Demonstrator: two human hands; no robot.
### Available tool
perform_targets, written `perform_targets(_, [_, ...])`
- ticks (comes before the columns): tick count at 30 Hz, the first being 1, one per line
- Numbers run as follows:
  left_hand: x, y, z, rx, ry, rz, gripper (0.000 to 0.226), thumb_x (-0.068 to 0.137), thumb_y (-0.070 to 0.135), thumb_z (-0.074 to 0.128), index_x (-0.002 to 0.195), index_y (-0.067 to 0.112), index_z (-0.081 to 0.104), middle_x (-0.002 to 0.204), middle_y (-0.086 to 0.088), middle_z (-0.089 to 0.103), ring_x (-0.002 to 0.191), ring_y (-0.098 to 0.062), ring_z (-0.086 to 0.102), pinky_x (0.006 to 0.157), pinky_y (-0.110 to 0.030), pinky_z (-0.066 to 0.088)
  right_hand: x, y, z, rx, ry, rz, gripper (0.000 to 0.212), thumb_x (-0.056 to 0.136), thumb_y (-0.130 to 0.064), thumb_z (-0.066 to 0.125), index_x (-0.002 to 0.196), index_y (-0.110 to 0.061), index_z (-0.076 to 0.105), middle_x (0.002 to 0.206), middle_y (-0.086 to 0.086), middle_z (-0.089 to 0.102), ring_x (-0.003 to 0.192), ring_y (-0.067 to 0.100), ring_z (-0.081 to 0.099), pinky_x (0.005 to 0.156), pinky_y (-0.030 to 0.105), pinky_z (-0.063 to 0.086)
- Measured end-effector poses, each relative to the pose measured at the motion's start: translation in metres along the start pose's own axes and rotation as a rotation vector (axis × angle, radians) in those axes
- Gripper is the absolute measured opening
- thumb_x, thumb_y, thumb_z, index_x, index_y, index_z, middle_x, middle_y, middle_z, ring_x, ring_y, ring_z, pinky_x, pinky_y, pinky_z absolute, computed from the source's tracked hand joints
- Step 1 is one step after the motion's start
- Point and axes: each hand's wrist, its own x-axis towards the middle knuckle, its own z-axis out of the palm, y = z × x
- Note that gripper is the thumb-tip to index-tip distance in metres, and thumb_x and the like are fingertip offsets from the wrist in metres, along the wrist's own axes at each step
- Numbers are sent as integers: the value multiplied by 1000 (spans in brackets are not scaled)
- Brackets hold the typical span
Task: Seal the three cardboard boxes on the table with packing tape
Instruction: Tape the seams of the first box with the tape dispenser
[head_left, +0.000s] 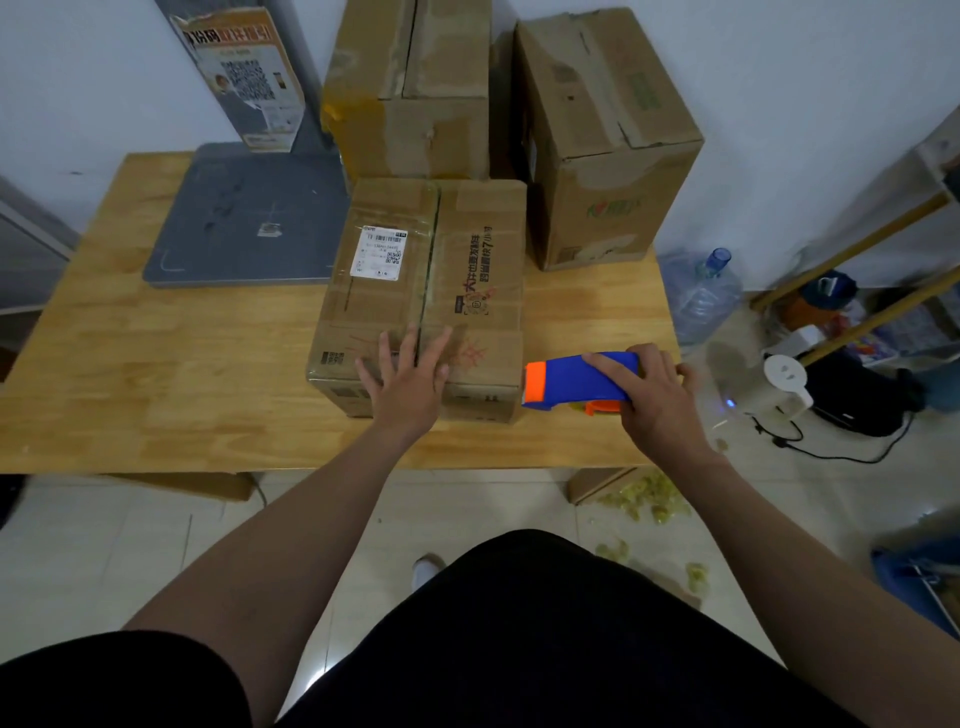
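Observation:
Three cardboard boxes stand on the wooden table (156, 364). The nearest box (467, 270) is low and flat, with a white shipping label and clear tape along its centre seam. My left hand (410, 374) lies flat with spread fingers on its near top edge, over the seam. My right hand (657, 395) grips a blue and orange tape dispenser (576, 382) just right of that box, above the table. A tall box (410, 88) stands behind it against the wall. A third box (602, 140) stands at the back right.
A grey flat scale base (249, 223) with an upright post sits at the back left of the table. Right of the table, on the floor, are a water jug (701, 296), a white kettle (784, 379), cables and a shelf. Scraps litter the tiles.

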Motion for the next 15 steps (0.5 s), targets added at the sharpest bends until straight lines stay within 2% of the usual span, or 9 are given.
perform_targets(3, [-2,8,0,-94,64,-40,52,111,33,31,157,51,17,171,2,11,158,-31,-8,118,-71,-7,-2,0,-1,-8,-1,13,72,87,-10,66,144,-45,41,114,5,43,103,27,49,93,54,36])
perform_targets(6, [-4,20,1,-81,72,37,55,107,49,37,158,47,18,171,4,12,158,-26,-8,116,-71,-12,-2,-1,0,-16,-4,20,69,88,-13,67,144,-45,42,115,5,43,103,26,49,93,54,35])
perform_targets(9, [-6,45,6,-53,24,152,71,99,67,38,161,42,13,172,6,2,157,-22,-13,118,-66,-13,-3,0,2,-27,-6,15,69,89,-18,71,144,-46,41,115,3,42,103,24,47,93,54,36])
perform_targets(12, [-6,70,11,-30,-31,185,76,99,71,33,163,39,7,172,6,-6,156,-23,-17,117,-64,-17,-2,1,0,-9,-7,11,68,90,-15,70,144,-45,42,116,4,42,105,25,48,93,54,36])
perform_targets(15, [-5,76,19,30,-82,149,67,103,67,22,161,42,-1,171,6,-12,155,-25,-21,116,-69,-17,-1,4,-3,14,-32,-5,67,90,-13,64,145,-45,42,117,5,43,106,26,49,95,55,35])
